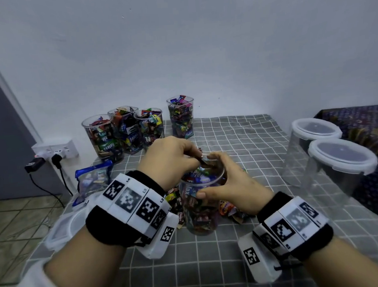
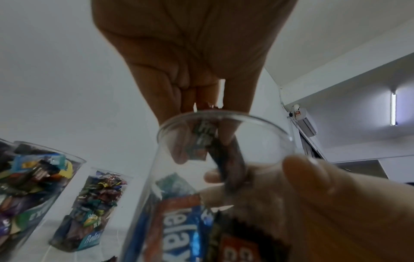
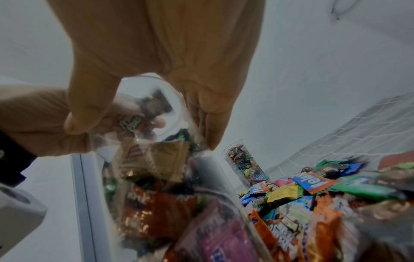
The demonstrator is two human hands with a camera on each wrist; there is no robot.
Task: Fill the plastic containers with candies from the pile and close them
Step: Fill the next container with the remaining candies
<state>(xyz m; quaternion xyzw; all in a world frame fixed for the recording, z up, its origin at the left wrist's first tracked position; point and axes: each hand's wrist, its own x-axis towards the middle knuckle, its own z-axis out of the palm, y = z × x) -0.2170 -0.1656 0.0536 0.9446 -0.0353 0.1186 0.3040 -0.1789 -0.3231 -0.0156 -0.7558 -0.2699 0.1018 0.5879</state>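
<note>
A: Status, left to right?

B: Far left edge of the worktop [image 1: 272,261]: loose lids [image 1: 63,228] and a zip bag [image 1: 93,178] with sweets in it. Back left: four clear tubs [image 1: 123,130], all full to the rim, none lidded as far as I can see.

A: Active one?

B: Centre, fifth tub [image 1: 199,201], upright on the checked cloth. Candies reach nearly to the rim, so I'd call it almost full. Left hand [image 1: 171,158] is over the mouth, fingertips pinching a dark wrapped candy [image 2: 201,140] just inside the rim. Right hand [image 1: 227,183] is wrapped round the upper wall of the tub, thumb on the near side, fingers at the far rim, steadying it.

A: Pile?

B: Around the tub's base, mostly behind and to its right [image 3: 302,191]. Plenty of candies left.

A: Further right?

B: Two bigger clear tubs [image 1: 334,168], white lids on, look empty.

A: So what's left?

B: My read: top off this one, fill the two big ones, then lid everything. Five of seven filled or nearly; closing not started on the filled ones.

A: Tub details?

B: Thin clear plastic, tall, straight-sided, open top. Wrappers mixed: blue, orange, green, brown.
</note>
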